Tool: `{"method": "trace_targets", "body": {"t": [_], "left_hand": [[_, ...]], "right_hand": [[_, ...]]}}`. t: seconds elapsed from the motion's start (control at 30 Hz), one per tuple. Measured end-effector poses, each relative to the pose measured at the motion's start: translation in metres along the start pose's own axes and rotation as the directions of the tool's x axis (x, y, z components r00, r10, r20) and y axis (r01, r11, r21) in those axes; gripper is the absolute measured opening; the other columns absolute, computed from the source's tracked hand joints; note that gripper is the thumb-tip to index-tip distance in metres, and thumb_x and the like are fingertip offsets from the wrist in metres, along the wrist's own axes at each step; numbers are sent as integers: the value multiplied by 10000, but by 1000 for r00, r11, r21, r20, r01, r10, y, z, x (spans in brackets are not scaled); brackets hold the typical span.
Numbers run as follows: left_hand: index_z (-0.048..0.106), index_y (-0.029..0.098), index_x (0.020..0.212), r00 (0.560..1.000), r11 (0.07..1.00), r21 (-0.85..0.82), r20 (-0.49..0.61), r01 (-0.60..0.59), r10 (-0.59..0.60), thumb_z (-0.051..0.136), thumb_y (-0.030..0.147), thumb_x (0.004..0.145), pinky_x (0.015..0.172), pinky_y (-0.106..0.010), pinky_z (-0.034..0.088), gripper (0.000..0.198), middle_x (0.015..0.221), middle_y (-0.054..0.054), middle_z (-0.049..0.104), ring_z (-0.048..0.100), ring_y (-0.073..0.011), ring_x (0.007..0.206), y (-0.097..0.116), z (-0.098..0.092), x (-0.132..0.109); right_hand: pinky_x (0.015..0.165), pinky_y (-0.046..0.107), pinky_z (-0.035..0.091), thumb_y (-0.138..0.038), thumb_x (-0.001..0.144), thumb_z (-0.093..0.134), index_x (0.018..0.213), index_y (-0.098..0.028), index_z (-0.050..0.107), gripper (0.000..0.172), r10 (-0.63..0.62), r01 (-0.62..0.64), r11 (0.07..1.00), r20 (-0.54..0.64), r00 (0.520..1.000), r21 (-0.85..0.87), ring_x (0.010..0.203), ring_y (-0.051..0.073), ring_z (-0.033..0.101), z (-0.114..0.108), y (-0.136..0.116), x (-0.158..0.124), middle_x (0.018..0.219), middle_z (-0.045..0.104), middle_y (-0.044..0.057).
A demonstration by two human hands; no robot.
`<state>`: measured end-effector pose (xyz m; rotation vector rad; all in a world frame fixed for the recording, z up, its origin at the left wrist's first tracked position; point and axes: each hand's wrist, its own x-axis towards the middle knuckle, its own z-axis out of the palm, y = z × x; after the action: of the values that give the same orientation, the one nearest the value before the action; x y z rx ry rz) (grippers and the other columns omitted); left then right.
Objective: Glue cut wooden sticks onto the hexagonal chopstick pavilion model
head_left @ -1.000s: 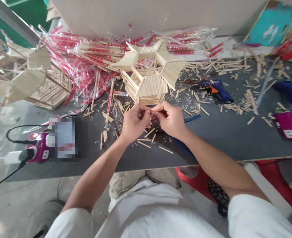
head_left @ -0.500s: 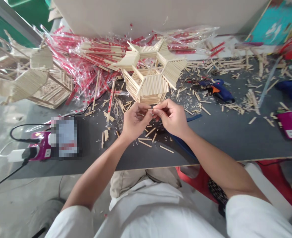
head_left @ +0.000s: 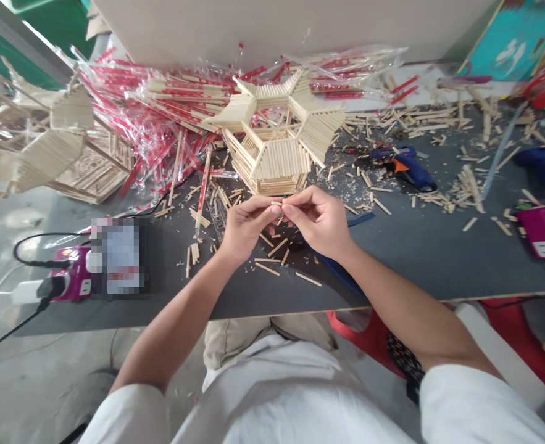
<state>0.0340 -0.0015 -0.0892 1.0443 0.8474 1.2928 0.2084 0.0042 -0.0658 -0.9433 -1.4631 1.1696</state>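
Observation:
My left hand (head_left: 247,227) and my right hand (head_left: 321,221) meet fingertip to fingertip over the dark table. Between their pinched thumbs and forefingers is a short piece of wooden stick (head_left: 276,203), mostly covered by the fingers. Just beyond them stands a lantern-like frame (head_left: 281,161) built from rows of pale sticks, with flared panels around an open six-sided top. Several cut stick pieces (head_left: 267,269) lie scattered on the table below my hands. A clear ruler (head_left: 217,216) rests to the left of my left hand, partly under stick pieces.
Red-wrapped chopsticks (head_left: 179,105) in plastic heap along the back. A second stick structure (head_left: 82,154) stands left. Blue glue guns (head_left: 411,169) (head_left: 543,165) lie right. Purple power strips (head_left: 75,271) (head_left: 544,231) with cables sit at both sides, one beside a blurred-out device (head_left: 123,258).
My fingers have shifted slightly on the small stick piece, and both hands stay pinched together. The whole view has drifted a little, and the stick frame stands as before.

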Motion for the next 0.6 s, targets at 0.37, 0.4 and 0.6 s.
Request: {"method": "trace_targets", "body": {"t": [0.37,0.4,0.6], "left_hand": [[634,195,1021,997,994,96,55,48,-54,766,497,941,490,-200,582,339,844,-5,703,655,-88,605,14,1,0],[657,183,1021,997,988,150,61,44,-53,753,509,948,499,-201,587,347,818,-6,690,648,-86,601,13,1,-1],[731,165,1051,998,887,459,57,-53,30,644,381,1029,503,-187,560,235,764,0,698,632,-82,563,12,-3,-5]], "right_hand": [[728,302,556,-414,1015,676,1176,-240,732,243,-159,194,911,124,980,-364,704,141,666,-21,-9,10,902,754,5],[733,302,555,-398,1025,663,1226,-250,723,256,-169,214,907,152,974,-363,708,139,663,-23,-9,11,928,752,5],[747,301,542,-307,1036,655,1024,-221,762,137,-265,343,871,251,931,-353,778,151,695,-27,-4,15,925,750,23]]}}
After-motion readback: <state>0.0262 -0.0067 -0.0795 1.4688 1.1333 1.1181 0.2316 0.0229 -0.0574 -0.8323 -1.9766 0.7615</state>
